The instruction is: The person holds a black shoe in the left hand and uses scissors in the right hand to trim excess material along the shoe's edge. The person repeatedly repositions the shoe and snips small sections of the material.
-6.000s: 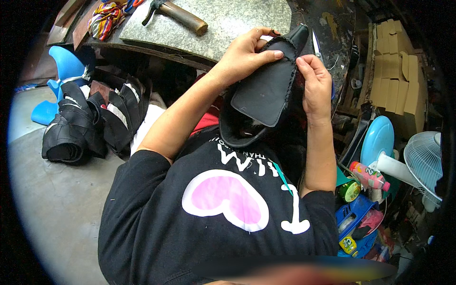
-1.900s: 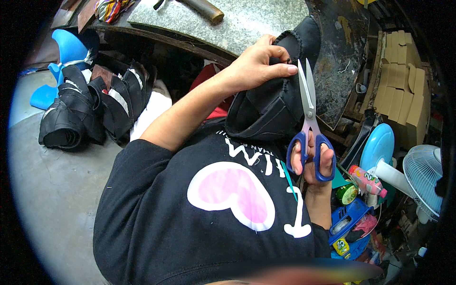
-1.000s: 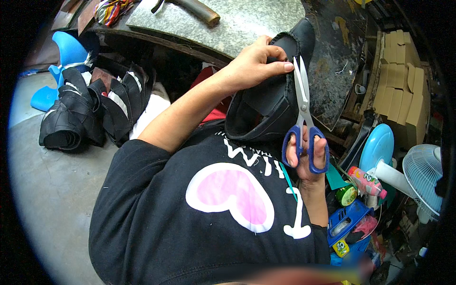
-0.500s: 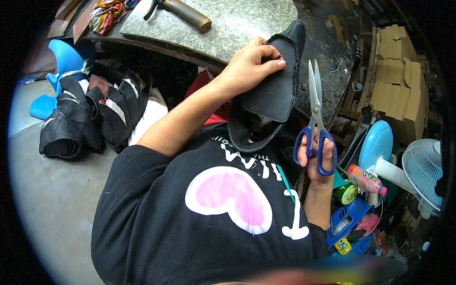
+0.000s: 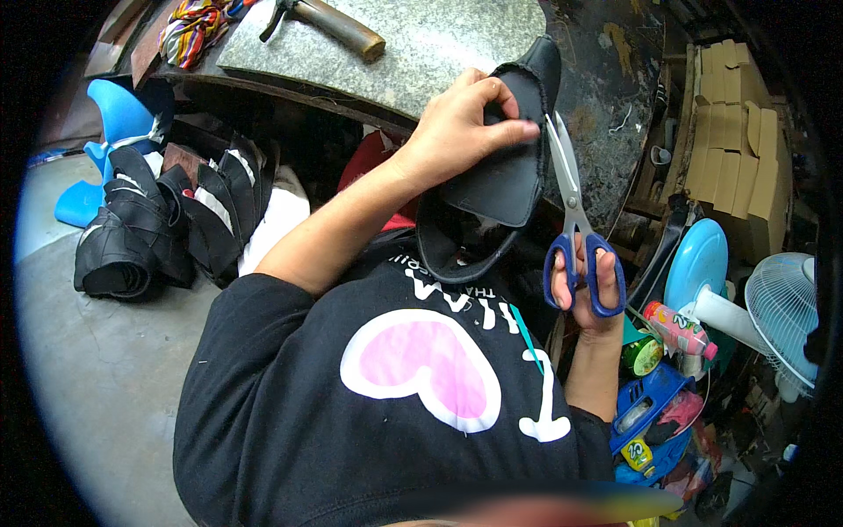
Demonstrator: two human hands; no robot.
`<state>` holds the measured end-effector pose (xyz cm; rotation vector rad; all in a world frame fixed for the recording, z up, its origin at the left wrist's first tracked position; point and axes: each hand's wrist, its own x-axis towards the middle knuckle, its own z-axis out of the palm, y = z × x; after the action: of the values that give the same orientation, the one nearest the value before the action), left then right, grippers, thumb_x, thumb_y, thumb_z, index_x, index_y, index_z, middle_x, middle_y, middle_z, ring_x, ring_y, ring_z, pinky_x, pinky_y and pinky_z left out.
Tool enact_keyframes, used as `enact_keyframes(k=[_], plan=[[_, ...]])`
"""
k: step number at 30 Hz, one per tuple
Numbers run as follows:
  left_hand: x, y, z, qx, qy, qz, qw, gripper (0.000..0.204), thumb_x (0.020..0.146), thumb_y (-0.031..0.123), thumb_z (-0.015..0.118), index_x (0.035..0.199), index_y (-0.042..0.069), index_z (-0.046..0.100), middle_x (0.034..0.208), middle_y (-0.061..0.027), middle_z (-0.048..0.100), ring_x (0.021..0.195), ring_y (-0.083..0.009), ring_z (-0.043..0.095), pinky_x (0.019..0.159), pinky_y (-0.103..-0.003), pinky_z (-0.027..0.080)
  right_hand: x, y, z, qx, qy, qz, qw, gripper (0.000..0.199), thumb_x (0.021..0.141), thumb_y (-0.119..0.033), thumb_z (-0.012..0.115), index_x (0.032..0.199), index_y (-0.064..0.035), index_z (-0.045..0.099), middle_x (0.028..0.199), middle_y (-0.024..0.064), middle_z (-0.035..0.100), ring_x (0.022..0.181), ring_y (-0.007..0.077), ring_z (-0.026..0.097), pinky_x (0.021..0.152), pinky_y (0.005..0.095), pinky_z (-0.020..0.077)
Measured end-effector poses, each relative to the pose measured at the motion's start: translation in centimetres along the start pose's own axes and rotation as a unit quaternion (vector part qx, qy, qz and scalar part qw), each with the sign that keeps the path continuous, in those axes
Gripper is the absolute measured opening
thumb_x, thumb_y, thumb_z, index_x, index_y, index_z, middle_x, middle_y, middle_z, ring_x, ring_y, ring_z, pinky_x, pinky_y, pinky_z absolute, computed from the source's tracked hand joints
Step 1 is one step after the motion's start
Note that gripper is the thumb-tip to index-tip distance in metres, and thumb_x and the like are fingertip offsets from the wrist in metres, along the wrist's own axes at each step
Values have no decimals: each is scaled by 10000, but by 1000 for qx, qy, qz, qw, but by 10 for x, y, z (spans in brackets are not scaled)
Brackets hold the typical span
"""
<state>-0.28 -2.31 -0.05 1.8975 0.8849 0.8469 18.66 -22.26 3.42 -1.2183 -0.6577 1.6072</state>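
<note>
A black shoe upper (image 5: 493, 195), with a pointed toe and a rough, gathered edge around its flat sole side, is gripped in my left hand (image 5: 470, 123). The thumb and fingers of that hand close on it near the middle. Its open heel end hangs toward my shirt. My right hand (image 5: 584, 294) has fingers through the blue handles of a pair of scissors (image 5: 571, 189). The blades point up and away from me, slightly parted, with their tips at the upper's right edge. Whether they touch the edge I cannot tell.
A grey stone slab (image 5: 421, 53) on the workbench bears a hammer (image 5: 338, 31). Bundled black pieces (image 5: 127, 233) and blue sheets (image 5: 123, 114) lie left. At right are cardboard boxes (image 5: 738, 149), a fan (image 5: 781, 307), a pink bottle (image 5: 676, 327) and a blue plastic item (image 5: 645, 408).
The scissors have swung left, bringing their tips from beside the shoe upper to its right edge. My left hand has shifted slightly right on the upper.
</note>
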Motion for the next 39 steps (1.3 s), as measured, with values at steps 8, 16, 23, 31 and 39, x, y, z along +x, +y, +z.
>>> enact_keyframes(k=[8,16,23,31,39], plan=[[0,7,-2,63,0,13,998,408,663,341,828,874,74,602,969,-122,551,911,-305,592,783,-382,484,13,5,4,57,-19,16,998,733,841,-696,492,927,30,543,608,55,552,472,114,508,461,207,357],[-1,5,-2,60,-1,18,998,392,679,300,824,890,65,591,961,-118,553,892,-290,597,768,-375,488,14,4,18,-119,47,-55,990,626,834,-610,600,864,13,549,600,29,521,474,81,514,442,182,359],[2,-4,-1,-214,64,-36,974,373,785,158,749,1073,19,557,895,-122,611,762,-171,607,686,-303,504,11,14,11,-19,59,-75,995,757,735,-678,659,901,50,539,601,19,521,427,81,495,404,171,330],[8,1,-13,-277,58,-154,947,216,880,129,631,1040,-12,595,678,-50,628,611,-104,584,563,-270,472,15,-23,0,-114,110,-186,970,723,759,-692,615,920,11,556,580,20,519,438,79,478,416,183,327],[31,10,-7,-126,177,15,976,210,928,196,577,884,-10,561,713,-135,631,559,-186,599,535,-307,484,71,-25,37,-418,152,-168,880,438,721,-161,829,1009,3,543,788,13,594,685,53,505,594,205,425]])
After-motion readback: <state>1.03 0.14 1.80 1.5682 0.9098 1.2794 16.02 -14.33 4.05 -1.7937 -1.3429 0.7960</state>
